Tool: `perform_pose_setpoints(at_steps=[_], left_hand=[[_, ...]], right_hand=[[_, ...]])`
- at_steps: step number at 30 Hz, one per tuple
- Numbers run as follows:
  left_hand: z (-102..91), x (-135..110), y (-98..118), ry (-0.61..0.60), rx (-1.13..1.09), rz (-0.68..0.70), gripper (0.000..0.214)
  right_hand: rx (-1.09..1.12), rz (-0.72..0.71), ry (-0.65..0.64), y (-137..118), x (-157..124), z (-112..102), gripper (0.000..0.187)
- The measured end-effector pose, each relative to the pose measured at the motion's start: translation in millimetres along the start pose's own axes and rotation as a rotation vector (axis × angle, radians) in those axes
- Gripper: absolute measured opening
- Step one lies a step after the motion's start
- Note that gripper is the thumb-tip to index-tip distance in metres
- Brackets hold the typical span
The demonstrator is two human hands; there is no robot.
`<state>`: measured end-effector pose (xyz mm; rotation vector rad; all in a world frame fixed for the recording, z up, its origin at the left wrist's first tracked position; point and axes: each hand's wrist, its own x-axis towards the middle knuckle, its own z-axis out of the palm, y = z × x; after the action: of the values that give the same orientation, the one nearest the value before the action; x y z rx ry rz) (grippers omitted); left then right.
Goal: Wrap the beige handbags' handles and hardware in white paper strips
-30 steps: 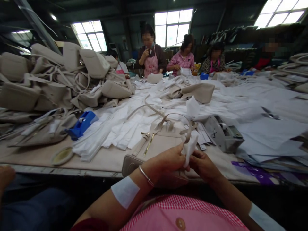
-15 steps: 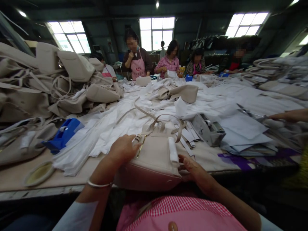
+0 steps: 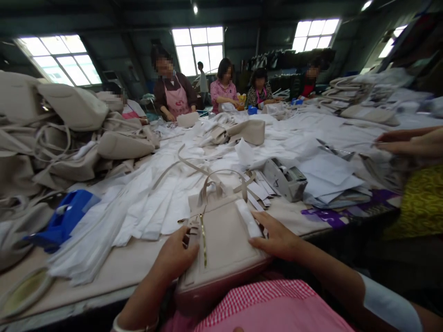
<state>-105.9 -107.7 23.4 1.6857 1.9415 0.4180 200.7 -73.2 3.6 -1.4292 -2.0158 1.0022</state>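
Observation:
A beige handbag (image 3: 221, 242) lies flat at the near edge of the table, its handle arching away from me. My left hand (image 3: 175, 256) rests on the bag's left side by the gold clasp strap, with its fingers curled onto the bag. My right hand (image 3: 277, 237) lies on the bag's right side. Its fingers are stretched flat against a white paper wrap (image 3: 247, 216) around a strap.
White paper strips (image 3: 152, 203) cover the table's middle. A blue tape dispenser (image 3: 65, 219) sits at left, a grey one (image 3: 285, 177) at right. Beige bags (image 3: 69, 133) pile up at left. A co-worker's hand (image 3: 411, 140) reaches in from the right. Several people work at the far end.
The white paper I held in both hands a second ago is now wrapped on the bag's strap. The bag has been pulled toward me and laid flat, with both hands on it.

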Motion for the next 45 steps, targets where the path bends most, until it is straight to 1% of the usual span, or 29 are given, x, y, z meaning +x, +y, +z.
perform_pose_setpoints(at_steps=[2, 4, 6, 8, 10, 13, 15, 17, 18, 19, 21, 22, 24, 27, 28, 29, 31, 33, 34, 35, 36, 37, 38, 39, 40, 41, 42, 43, 45], left_hand=[[7.1, -1, 0, 0.098, 0.082, 0.061, 0.019], [7.5, -4, 2, 0.207, 0.075, 0.136, 0.018], [4.5, -7, 6, 0.269, -0.065, 0.186, 0.021], [1.0, -10, 10, 0.254, -0.301, 0.171, 0.021], [-1.6, -14, 15, 0.195, -0.556, 0.125, 0.02], [-3.2, -19, 24, 0.091, -0.884, 0.095, 0.025], [-3.2, -21, 30, 0.034, -1.013, 0.099, 0.042], [-2.5, -24, 35, -0.001, -1.052, 0.11, 0.06], [-2.2, -25, 36, -0.014, -1.048, 0.115, 0.065], [-2.0, -26, 37, -0.022, -1.039, 0.116, 0.067], [-2.5, -27, 37, -0.025, -1.021, 0.108, 0.07], [-3.5, -27, 37, -0.024, -1.023, 0.1, 0.071], [-6.7, -25, 37, -0.027, -1.067, 0.076, 0.071], [-11.5, -17, 40, -0.016, -1.123, 0.022, 0.063], [-12.0, -14, 41, -0.01, -1.129, 0.012, 0.056], [-11.6, -10, 43, -0.005, -1.127, 0.008, 0.049], [-8.3, -3, 45, -0.001, -1.102, 0.01, 0.04], [-3.0, 2, 44, -0.01, -1.051, -0.014, 0.043], [-0.1, 4, 42, -0.021, -1.026, -0.04, 0.043], [2.7, 6, 40, -0.031, -1.011, -0.076, 0.043], [5.3, 7, 38, -0.042, -1.009, -0.117, 0.044], [7.6, 8, 36, -0.053, -1.014, -0.158, 0.045], [9.6, 9, 33, -0.063, -1.023, -0.196, 0.046], [11.3, 10, 31, -0.074, -1.033, -0.229, 0.048], [12.7, 11, 29, -0.09, -1.043, -0.258, 0.049], [14.1, 13, 27, -0.106, -1.055, -0.276, 0.05], [15.4, 14, 25, -0.118, -1.067, -0.285, 0.052], [16.8, 15, 23, -0.128, -1.08, -0.285, 0.054], [20.2, 19, 19, -0.137, -1.105, -0.266, 0.056]], right_hand=[[-0.075, -0.029, -0.041, 2, -3, -6, 0.072], [-0.121, -0.082, -0.039, -5, -2, -19, 0.071], [-0.106, -0.178, -0.009, -21, 2, -31, 0.068], [-0.009, -0.261, -0.037, -42, 9, -34, 0.058], [0.105, -0.27, -0.135, -63, 19, -23, 0.043], [0.218, -0.223, -0.263, -90, 37, 9, 0.033], [0.387, -0.203, -0.41, -105, 49, 30, 0.032], [0.608, -0.144, -0.535, -118, 61, 45, 0.034], [0.697, -0.097, -0.538, -123, 66, 50, 0.033], [0.754, -0.046, -0.494, -126, 71, 53, 0.032], [0.784, 0.027, -0.349, -129, 80, 56, 0.027], [0.773, 0.034, -0.277, -130, 84, 56, 0.025], [0.701, -0.014, -0.172, -130, 90, 56, 0.022], [0.544, -0.162, -0.111, -132, 98, 55, 0.022], [0.522, -0.175, -0.116, -132, 101, 55, 0.022], [0.527, -0.156, -0.135, -133, 103, 56, 0.022], [0.617, -0.046, -0.219, -132, 108, 58, 0.025], [0.679, 0.079, -0.34, -127, 113, 59, 0.029], [0.65, 0.094, -0.386, -123, 115, 57, 0.029], [0.589, 0.057, -0.401, -119, 118, 53, 0.027], [0.505, -0.026, -0.372, -113, 121, 46, 0.024], [0.416, -0.135, -0.29, -106, 126, 37, 0.02], [0.333, -0.246, -0.155, -98, 133, 24, 0.018], [0.249, -0.333, 0.012, -88, 143, 9, 0.019], [0.154, -0.367, 0.184, -77, 155, -7, 0.024], [0.033, -0.337, 0.354, -65, 169, -24, 0.029], [-0.143, -0.261, 0.441, -50, 185, -39, 0.034], [-0.328, -0.156, 0.451, -36, 201, -53, 0.04], [-0.422, -0.051, 0.44, -6, 234, -71, 0.069]])
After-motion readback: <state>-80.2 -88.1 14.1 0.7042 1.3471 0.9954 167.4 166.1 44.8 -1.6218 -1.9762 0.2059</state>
